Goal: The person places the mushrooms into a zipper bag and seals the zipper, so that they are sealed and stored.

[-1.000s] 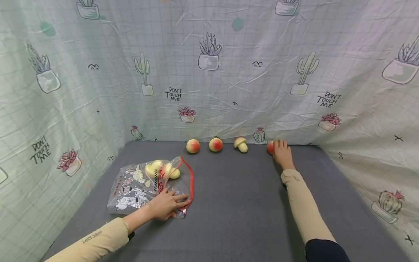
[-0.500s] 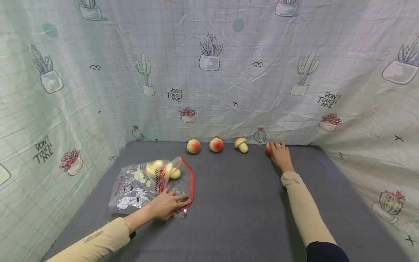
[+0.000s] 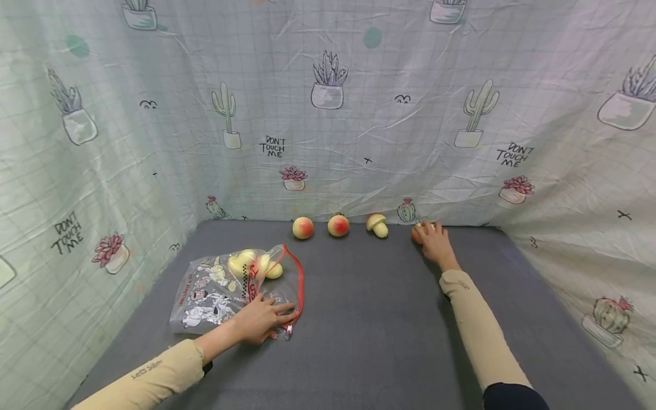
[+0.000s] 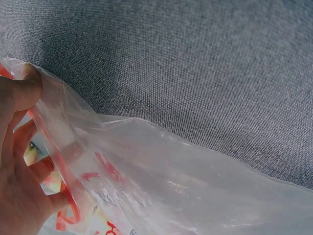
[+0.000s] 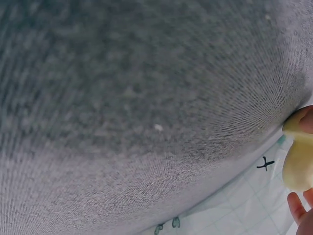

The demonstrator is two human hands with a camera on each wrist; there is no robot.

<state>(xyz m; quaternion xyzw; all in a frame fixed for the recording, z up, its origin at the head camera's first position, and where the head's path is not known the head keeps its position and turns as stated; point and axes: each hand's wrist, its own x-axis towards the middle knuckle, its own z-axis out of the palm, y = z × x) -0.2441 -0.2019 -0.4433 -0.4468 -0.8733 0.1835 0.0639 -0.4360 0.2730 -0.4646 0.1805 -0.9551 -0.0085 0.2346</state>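
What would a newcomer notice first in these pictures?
Probably the red-rimmed clear plastic bag touched by the left hand, on the grey table, at left. Then two round red-yellow fruits and a yellow mushroom along the far edge. Rightmost, the right hand grips a reddish piece.

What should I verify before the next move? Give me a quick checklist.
1. Left hand holding the clear bag: ok, at its red-edged mouth.
2. Right hand holding the rightmost piece: ok, fingers around it.
3. Rightmost piece off the table: cannot tell.
4. Mushroom apart from the right hand: ok, lying to its left.
5. Right hand near the bag: not ok, it is at the table's far edge.
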